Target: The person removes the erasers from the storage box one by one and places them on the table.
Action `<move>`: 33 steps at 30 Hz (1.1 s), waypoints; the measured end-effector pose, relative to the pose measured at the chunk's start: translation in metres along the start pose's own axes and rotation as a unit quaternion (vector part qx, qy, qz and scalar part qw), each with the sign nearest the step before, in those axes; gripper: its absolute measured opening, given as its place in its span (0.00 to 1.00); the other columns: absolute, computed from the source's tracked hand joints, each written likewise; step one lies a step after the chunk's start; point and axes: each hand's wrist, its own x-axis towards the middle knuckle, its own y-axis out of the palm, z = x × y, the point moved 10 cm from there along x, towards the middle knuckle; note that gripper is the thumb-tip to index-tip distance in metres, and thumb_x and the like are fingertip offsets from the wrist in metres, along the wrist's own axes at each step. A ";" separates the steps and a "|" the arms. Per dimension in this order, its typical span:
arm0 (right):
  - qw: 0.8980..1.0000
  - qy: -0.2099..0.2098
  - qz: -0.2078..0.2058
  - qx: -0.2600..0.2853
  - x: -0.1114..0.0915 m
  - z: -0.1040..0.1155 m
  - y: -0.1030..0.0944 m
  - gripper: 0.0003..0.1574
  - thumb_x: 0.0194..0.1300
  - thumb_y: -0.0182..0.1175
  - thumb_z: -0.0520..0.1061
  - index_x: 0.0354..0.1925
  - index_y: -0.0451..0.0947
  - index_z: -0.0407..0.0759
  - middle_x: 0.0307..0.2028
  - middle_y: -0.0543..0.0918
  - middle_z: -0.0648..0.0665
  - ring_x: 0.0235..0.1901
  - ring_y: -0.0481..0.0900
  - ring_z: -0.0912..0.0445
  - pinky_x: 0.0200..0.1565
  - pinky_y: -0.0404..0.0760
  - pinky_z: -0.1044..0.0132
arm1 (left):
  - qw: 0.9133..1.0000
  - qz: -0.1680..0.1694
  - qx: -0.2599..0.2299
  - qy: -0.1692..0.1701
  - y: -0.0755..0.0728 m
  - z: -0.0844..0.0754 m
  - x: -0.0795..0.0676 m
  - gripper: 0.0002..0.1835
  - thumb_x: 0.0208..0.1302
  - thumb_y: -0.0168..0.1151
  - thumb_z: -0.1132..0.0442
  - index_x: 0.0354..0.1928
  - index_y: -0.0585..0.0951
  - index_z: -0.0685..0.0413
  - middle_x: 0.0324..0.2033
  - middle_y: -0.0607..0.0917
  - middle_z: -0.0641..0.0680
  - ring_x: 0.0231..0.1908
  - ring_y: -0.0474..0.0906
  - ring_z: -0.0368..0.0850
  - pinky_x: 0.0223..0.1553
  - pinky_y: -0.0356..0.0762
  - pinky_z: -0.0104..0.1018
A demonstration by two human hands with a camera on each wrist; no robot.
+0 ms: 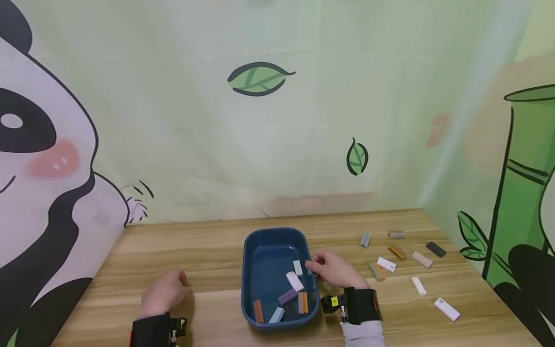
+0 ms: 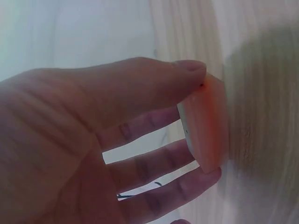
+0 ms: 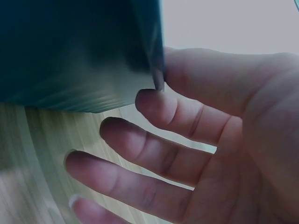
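My left hand is over the table left of the blue tub. In the left wrist view its thumb and fingertips pinch a small orange-pink block with a pale side; the head view hides this block behind the hand. My right hand is at the tub's right side. In the right wrist view, thumb and index finger pinch the tub's rim while the other fingers spread beneath. Inside the tub lie several small blocks, among them a white block, a purple block and a reddish-brown block.
Right of the tub, several loose blocks are scattered on the wooden table, including a black block, a striped orange-brown block and a white block. A printed cloth backdrop rises behind the table and along its sides.
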 end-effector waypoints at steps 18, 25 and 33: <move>1.000 0.004 -0.004 0.002 0.000 0.000 0.000 0.15 0.73 0.56 0.49 0.30 0.73 0.43 0.27 0.77 0.41 0.25 0.73 0.55 0.28 0.69 0.62 | 1.000 0.008 0.001 -0.027 0.004 0.000 0.005 0.20 0.56 0.68 0.63 0.49 0.78 0.63 0.39 0.82 0.60 0.32 0.75 0.51 0.31 0.70 0.48; 1.000 0.011 -0.006 0.007 -0.001 0.000 0.000 0.14 0.73 0.56 0.49 0.31 0.73 0.43 0.27 0.77 0.41 0.26 0.74 0.52 0.28 0.70 0.61 | 1.000 -0.020 0.010 -0.011 -0.008 -0.021 -0.001 0.24 0.60 0.66 0.60 0.56 0.76 0.64 0.29 0.81 0.54 0.28 0.75 0.51 0.27 0.71 0.45; 1.000 0.014 -0.004 0.009 0.000 0.000 0.000 0.15 0.73 0.56 0.49 0.31 0.72 0.43 0.27 0.76 0.43 0.26 0.74 0.52 0.28 0.69 0.61 | 0.987 -0.077 0.044 0.133 -0.007 -0.110 -0.020 0.20 0.58 0.71 0.62 0.52 0.79 0.60 0.47 0.82 0.61 0.45 0.79 0.59 0.42 0.76 0.54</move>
